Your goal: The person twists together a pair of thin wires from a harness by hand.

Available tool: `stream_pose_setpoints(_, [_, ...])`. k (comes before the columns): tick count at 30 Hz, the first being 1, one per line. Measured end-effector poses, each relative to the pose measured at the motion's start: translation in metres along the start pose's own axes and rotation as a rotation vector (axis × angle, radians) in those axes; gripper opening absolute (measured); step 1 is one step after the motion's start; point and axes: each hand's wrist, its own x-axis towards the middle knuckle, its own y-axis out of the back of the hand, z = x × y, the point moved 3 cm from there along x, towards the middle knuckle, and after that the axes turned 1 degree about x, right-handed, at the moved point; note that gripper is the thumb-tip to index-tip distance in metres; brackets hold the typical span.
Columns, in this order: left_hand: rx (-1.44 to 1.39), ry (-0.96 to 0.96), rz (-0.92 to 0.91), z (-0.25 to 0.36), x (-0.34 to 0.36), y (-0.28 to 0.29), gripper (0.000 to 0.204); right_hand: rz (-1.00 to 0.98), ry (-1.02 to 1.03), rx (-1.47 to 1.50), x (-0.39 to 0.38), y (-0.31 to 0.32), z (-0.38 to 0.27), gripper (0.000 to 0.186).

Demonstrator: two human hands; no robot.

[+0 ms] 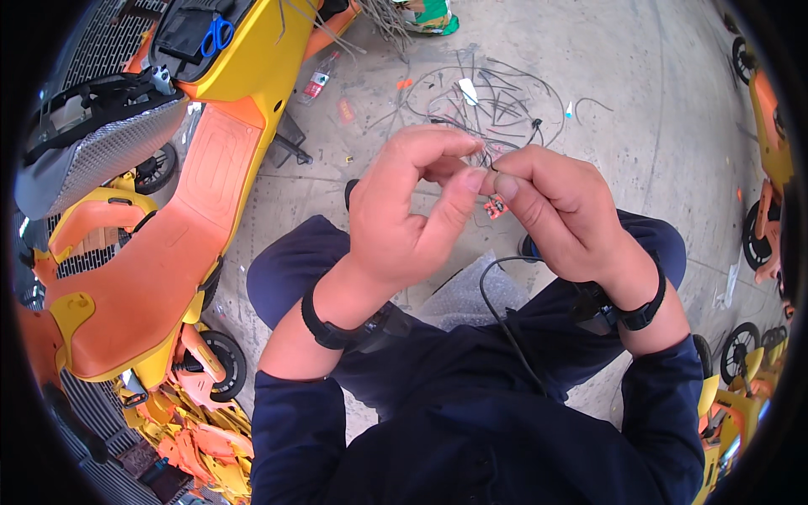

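My left hand (pixel 411 202) and my right hand (pixel 562 210) meet over my lap, thumbs and fingertips pinched together. Between them run thin dark wires (pixel 486 156), gripped at the fingertips by both hands; the exact grip is partly hidden by the fingers. Just below the fingertips shows a small orange-red part (pixel 495 207), too small to make out. Beyond my hands, a loose tangle of grey and black cables (pixel 505 105) is spread on the concrete floor, with a white tag (pixel 468 91) among them. A black cable (pixel 484 282) curves across my lap.
At left stands a yellow and orange scooter body (pixel 189 210) with blue-handled scissors (pixel 217 36) on top. A plastic bottle (pixel 318 80) lies beside it. Bubble wrap (pixel 475 295) is between my legs. Orange and yellow parts (pixel 202 446) are heaped lower left; more scooters (pixel 766 126) line the right.
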Motion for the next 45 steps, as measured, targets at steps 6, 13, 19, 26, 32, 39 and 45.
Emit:
stream_pose_setpoints(6, [-0.136,0.231,-0.226,0.003,0.003,0.000,0.016,0.025,0.016,0.055,-0.002,0.003,0.003,0.007])
stream_pose_setpoints(13, [0.346,-0.168,-0.290,0.016,0.014,0.007,0.009,0.080,0.080,-0.178,0.001,0.004,0.004,0.006])
stream_pose_setpoints(19, [0.351,-0.098,-0.302,0.016,0.014,0.009,0.006,-0.032,0.049,-0.125,0.000,0.002,0.005,0.010])
stream_pose_setpoints(26, [0.013,0.080,-0.018,0.001,0.007,0.006,0.014,-0.171,-0.323,0.259,-0.001,0.007,-0.005,0.011])
stream_pose_setpoints(32, [0.473,-0.362,-0.184,0.021,0.009,0.004,0.016,0.005,-0.173,0.253,-0.004,0.004,0.006,0.011])
stream_pose_setpoints(39, [0.619,-0.449,-0.270,0.019,0.009,0.002,0.025,0.018,0.050,-0.056,0.000,0.004,0.000,0.007])
stream_pose_setpoints(45, [0.744,-0.492,-0.301,0.015,0.007,0.000,0.029,0.059,0.190,-0.226,0.001,0.000,0.004,0.005])
